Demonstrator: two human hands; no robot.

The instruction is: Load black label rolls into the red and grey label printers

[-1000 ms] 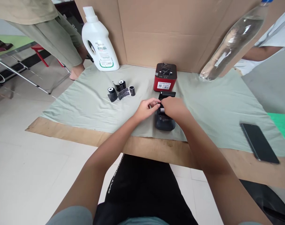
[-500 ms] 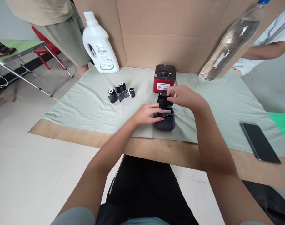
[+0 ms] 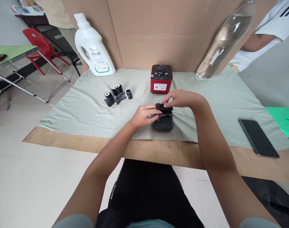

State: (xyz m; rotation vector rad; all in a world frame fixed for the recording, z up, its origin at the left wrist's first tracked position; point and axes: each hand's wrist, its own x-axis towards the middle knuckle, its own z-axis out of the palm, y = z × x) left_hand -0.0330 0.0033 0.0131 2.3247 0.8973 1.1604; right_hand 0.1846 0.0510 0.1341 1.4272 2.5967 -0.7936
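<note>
In front of me on the cloth is a small black printer [image 3: 164, 124], its hinged lid [image 3: 166, 110] tilted partway down over the body. The fingers of my right hand [image 3: 180, 98] grip the lid's far edge. My left hand [image 3: 144, 116] holds the printer's left side, fingertips and thumb at the opening. A dark crinkled strip [image 3: 165, 115] pokes out between lid and body. Whether the left fingers pinch this strip I cannot tell. The paper roll inside is hidden by the lid. Just behind stands a red and black printer [image 3: 160, 86] with a white label.
Several black rolls [image 3: 118, 94] lie to the left. A white detergent bottle [image 3: 95, 50] and a large clear bottle [image 3: 220, 46] stand near the cardboard panel [image 3: 154, 34]. A phone [image 3: 258, 138] lies at the right. Two people stand beyond the table.
My right hand has swung the printer's lid toward me, from standing wide open to nearly down, covering the white roll. My left hand stays at the printer's left side. The view has shifted slightly.
</note>
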